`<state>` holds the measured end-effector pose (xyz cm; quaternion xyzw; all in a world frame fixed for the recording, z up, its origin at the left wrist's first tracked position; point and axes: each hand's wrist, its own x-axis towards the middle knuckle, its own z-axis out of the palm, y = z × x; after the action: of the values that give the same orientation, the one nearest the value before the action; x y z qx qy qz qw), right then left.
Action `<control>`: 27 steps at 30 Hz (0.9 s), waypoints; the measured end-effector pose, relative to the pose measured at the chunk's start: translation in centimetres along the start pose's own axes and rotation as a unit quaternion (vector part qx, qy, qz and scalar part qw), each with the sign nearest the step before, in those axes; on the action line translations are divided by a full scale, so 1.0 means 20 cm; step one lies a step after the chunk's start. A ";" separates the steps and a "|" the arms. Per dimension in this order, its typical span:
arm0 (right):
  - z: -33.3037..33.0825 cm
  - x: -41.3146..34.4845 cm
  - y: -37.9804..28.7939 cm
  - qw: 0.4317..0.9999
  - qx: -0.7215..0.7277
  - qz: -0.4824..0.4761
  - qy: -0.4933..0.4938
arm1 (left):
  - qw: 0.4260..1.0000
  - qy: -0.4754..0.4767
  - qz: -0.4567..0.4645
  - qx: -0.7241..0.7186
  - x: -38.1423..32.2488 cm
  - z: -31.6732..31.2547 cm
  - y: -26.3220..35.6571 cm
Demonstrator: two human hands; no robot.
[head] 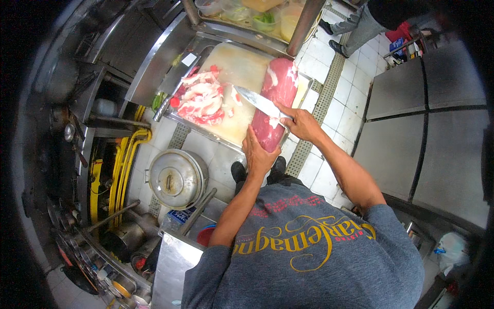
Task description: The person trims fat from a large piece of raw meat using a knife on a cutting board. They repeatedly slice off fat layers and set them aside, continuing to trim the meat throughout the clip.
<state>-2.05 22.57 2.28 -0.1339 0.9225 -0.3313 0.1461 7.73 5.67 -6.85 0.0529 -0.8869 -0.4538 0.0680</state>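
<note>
A long piece of raw red meat [281,90] lies along the right side of a pale cutting board [239,58]. My right hand [301,121] grips the handle of a large kitchen knife [256,101], whose broad blade crosses the meat and points to the upper left. My left hand [259,152] is cupped around the near end of the meat, thumb and fingers on its two sides. A heap of fatty meat trimmings [201,98] sits on the left half of the board, with small scraps beside it.
Plastic containers of food [266,19] stand on a shelf beyond the board. A lidded metal pot [171,179] is at the lower left, near yellow pipes [122,170]. Another person's legs [357,31] show at the upper right, beside steel cabinets [428,127].
</note>
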 end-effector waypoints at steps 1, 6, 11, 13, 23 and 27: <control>0.00 -0.02 0.00 1.000 0.004 0.007 -0.005 | 1.000 0.003 0.002 -0.002 0.00 0.00 -0.01; 0.02 -0.11 0.00 0.999 0.013 0.035 -0.005 | 1.000 0.010 0.001 -0.005 0.00 0.01 -0.02; 0.08 -0.27 0.01 0.993 0.075 0.086 -0.023 | 1.000 0.025 0.014 -0.001 0.00 0.02 -0.04; 0.11 -0.33 0.02 0.992 0.095 0.079 -0.012 | 1.000 0.022 0.011 -0.003 0.00 0.02 -0.04; -0.03 0.03 -0.22 0.996 0.080 -0.022 0.026 | 0.999 0.031 0.038 -0.025 0.00 0.03 -0.05; -0.21 0.18 -0.56 0.978 -0.206 0.017 -0.035 | 1.000 0.003 -0.001 -0.011 0.00 -0.01 -0.05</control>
<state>-5.14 15.38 11.96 -0.1569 0.9674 -0.1265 0.1536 7.79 4.92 -7.46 0.0544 -0.8814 -0.4638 0.0711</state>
